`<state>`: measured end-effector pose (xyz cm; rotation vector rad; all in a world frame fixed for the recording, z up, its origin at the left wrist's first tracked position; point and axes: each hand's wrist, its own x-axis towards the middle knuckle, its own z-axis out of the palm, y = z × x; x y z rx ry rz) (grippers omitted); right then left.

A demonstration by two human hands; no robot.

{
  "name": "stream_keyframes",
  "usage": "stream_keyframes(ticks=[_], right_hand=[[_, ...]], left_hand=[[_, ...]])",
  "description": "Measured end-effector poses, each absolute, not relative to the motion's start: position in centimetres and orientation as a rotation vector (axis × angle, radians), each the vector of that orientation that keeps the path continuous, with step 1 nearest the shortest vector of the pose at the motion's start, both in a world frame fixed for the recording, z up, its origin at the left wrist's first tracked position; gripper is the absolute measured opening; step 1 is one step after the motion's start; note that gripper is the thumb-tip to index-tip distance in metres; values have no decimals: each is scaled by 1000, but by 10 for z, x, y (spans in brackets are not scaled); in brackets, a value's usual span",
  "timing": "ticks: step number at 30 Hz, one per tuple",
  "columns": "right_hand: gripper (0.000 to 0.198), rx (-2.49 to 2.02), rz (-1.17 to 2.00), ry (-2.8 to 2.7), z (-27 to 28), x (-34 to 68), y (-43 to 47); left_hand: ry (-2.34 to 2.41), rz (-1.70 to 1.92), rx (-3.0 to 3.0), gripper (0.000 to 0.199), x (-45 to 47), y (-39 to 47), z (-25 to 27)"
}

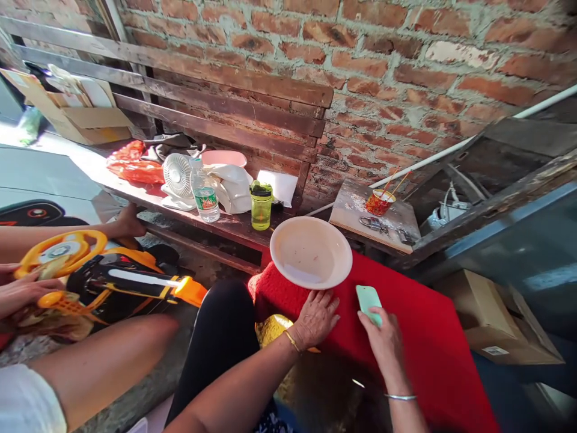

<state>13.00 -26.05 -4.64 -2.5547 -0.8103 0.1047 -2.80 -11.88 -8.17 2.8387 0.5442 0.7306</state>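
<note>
My left hand [315, 316] lies with fingers stretched out on the red cloth [419, 325], just below the white basin [288, 276]. A gold-coloured bracelet is round that wrist. In my right hand [385, 346] is a mint-green flat rectangular piece [369, 297] with rounded corners and a small hole near one end; thumb and fingers close on its lower part. It is held over the red cloth, to the right of the basin. Shallow water with small specks seems to be in the basin. Something yellow [273, 331] shows below the cloth's edge by my knee.
At left, a co-worker's hands [27, 291] hold a cloth against a black toy with a yellow steering wheel [61, 249]. Along the wooden bench stand a fan [177, 174], a water bottle [205, 195] and a green cup [261, 207]. A board [347, 210] and a cardboard box [487, 313] are at right.
</note>
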Motion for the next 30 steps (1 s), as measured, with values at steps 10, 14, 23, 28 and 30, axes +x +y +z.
stream_keyframes(ticks=[10,14,23,28,30], right_hand=[[52,-2757,139,-703,-46,198,-319],[57,-2920,145,-271,-36,265,-395],[38,-2692,131,-850,-34,200,-315],[26,-2563,193,-1193,-27,143,-236],[26,-2586,202,-1155,-24,151,-236]], left_hand=[[506,588,2854,37,-30,-113,-89],[380,535,2850,39,-28,-104,-81],[258,404,2944,47,-28,-89,-89],[257,377,2989,47,-30,-87,-89],[266,361,3001,47,-30,-87,-89]])
